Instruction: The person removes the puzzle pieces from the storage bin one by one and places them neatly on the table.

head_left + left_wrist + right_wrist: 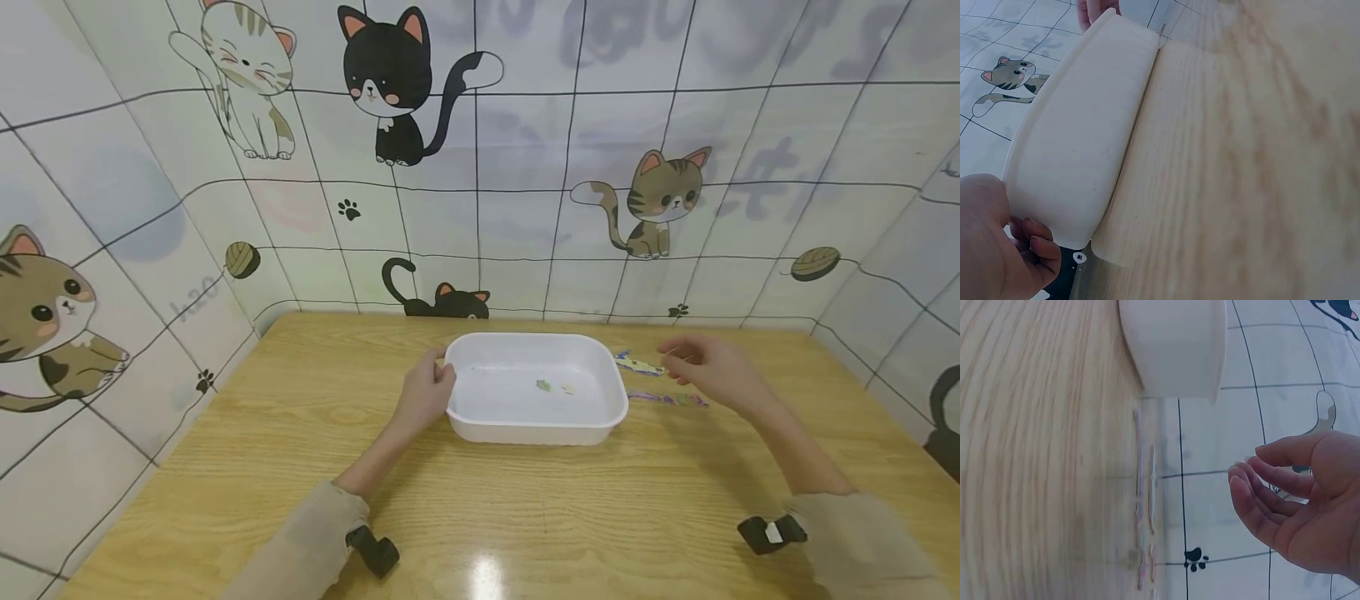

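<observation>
A white rectangular plastic tub [536, 433] stands on the wooden table. My left hand [426, 390] grips its left rim, thumb over the edge and fingers curled beneath the rim in the left wrist view. Inside the tub lie a small green piece [543, 385] and a small pale yellow piece [567, 389]. Right of the tub, my right hand [716, 372] is raised above the table, fingers loosely bent and nothing between them in the right wrist view. Near it lie a yellow and blue flat strip [639, 364] and a purple, multicoloured strip [667, 399].
The wooden table [480, 500] runs back to a wall covering [525, 217] printed with cats and grid lines. Its left side bends along the table's edge. A black strap device [771, 533] sits on the right sleeve, another [372, 550] on the left.
</observation>
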### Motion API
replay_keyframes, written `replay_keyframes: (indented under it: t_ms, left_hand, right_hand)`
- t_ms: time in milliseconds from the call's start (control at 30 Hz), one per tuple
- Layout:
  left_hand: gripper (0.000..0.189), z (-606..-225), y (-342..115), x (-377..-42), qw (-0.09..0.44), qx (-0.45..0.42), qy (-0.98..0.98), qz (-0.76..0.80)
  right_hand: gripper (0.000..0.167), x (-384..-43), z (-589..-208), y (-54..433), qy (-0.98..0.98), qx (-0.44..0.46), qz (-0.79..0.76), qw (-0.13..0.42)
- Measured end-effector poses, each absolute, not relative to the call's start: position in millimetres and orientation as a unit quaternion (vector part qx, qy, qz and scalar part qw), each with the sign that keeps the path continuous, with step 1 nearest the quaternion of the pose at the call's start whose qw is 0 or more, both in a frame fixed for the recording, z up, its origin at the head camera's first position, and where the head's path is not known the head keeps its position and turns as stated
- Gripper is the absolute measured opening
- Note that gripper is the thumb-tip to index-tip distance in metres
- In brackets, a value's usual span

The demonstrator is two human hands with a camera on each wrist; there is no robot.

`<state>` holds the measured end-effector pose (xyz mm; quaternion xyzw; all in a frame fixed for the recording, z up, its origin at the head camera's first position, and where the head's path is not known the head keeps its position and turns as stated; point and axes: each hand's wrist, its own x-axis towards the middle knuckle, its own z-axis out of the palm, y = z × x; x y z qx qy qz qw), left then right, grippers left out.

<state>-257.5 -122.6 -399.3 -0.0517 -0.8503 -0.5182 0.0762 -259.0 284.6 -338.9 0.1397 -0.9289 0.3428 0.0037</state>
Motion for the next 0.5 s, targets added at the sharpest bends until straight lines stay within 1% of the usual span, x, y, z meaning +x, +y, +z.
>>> replay_keyframes:
  t_ms: [267,500]
  left_hand:
    - [0.042,-398,-123,-258,0.080,-0.056,-0.852,-0.515]
    - [0.042,-398,-122,-256,0.081,-0.056,-0.850,-0.518]
  right_hand:
    - [0.031,-259,-334,253,-0.915,0.173,0.362,0.032]
    - [0.026,-268,-341,226,-0.908,0.199,0.367,0.034]
